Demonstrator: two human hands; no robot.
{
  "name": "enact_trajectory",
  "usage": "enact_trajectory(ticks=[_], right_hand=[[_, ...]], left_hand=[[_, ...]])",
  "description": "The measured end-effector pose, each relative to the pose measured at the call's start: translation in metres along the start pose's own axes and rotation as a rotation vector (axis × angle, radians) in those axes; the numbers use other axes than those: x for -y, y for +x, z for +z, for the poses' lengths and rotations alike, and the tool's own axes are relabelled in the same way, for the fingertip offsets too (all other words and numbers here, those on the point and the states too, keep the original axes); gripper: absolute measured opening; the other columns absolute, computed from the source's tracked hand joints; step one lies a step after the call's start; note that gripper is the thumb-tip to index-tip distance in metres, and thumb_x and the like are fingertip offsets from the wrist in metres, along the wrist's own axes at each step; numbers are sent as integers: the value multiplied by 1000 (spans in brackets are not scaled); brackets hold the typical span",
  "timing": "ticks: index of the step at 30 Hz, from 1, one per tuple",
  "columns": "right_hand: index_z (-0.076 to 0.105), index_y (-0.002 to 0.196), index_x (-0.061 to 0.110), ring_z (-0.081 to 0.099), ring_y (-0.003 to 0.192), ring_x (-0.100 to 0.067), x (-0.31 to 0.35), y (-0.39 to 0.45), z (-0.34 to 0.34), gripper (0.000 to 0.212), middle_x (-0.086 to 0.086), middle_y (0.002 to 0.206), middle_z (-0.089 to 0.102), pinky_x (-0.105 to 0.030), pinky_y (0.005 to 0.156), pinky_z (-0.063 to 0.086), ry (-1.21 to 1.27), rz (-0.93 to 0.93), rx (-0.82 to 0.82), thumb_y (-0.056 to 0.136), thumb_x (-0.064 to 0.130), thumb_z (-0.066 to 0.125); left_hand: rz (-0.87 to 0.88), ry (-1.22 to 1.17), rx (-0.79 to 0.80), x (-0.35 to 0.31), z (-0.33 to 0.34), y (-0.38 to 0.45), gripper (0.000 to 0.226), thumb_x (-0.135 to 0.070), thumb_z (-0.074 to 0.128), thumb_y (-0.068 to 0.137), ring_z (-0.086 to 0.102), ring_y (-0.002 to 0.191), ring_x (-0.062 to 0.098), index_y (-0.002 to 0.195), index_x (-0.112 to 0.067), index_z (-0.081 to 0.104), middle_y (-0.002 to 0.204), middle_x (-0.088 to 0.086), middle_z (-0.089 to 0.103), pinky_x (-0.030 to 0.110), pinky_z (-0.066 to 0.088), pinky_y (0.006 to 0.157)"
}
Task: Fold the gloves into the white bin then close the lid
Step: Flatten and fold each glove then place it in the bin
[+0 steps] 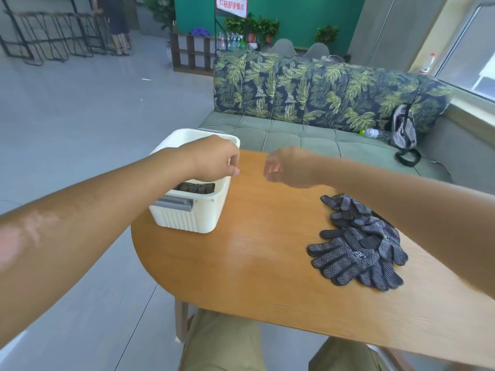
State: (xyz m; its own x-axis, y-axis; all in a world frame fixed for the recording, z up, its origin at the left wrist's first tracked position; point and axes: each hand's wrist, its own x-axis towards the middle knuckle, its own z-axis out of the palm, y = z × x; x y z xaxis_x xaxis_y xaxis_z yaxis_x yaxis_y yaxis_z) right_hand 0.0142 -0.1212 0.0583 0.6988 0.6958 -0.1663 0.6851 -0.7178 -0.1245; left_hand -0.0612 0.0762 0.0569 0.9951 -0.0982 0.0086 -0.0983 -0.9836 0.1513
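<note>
A white ribbed bin (187, 218) with a grey handle stands at the left end of the wooden table (254, 263). A folded dark dotted glove (195, 187) lies inside it. My left hand (214, 156) hovers over the bin's right rim, fingers loosely curled, holding nothing. My right hand (284, 167) hangs above the table just right of the bin, fingers loosely curled and empty. A pile of several dark dotted gloves (359, 242) lies on the table under my right forearm. No lid is visible.
A green sofa (308, 137) with leaf-print cushions runs behind the table, with a water bottle (373, 133) and a backpack (403, 129) on it. My knees (222, 344) are under the table's near edge. Grey floor lies to the left.
</note>
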Motion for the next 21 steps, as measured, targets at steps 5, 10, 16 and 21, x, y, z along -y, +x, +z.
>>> enact_trajectory(ticks=[5,10,16,21], right_hand=[[65,100,28,58,97,-13,-47,-49,37,13,15,97,56,-29,86,49,41,88,-20,97,28,53],[65,89,26,63,98,-19,-105,-93,87,12,4,101,67,-34,89,50,121,264,-96,94,23,54],[66,100,21,59,101,-20,-146,-124,136,15,2,107,63,-37,85,53,147,459,-264,91,22,55],[55,129,25,41,122,-25,-164,-126,157,39,-2,125,47,-44,92,50,3,429,-181,92,15,58]], left_hand=[[29,-133,-34,-42,35,-9,16,-36,60,97,61,90,20,95,-21,65,98,-2,66,36,52,80],[46,-216,27,-72,99,-13,16,-34,59,97,59,87,17,98,-19,64,94,-5,64,32,48,74],[4,-254,37,-75,171,-15,15,-40,57,96,57,85,14,91,-27,53,86,-11,60,32,43,68],[-48,-156,-54,-61,202,-16,23,-46,51,98,51,75,10,85,-28,44,84,-11,53,30,33,58]])
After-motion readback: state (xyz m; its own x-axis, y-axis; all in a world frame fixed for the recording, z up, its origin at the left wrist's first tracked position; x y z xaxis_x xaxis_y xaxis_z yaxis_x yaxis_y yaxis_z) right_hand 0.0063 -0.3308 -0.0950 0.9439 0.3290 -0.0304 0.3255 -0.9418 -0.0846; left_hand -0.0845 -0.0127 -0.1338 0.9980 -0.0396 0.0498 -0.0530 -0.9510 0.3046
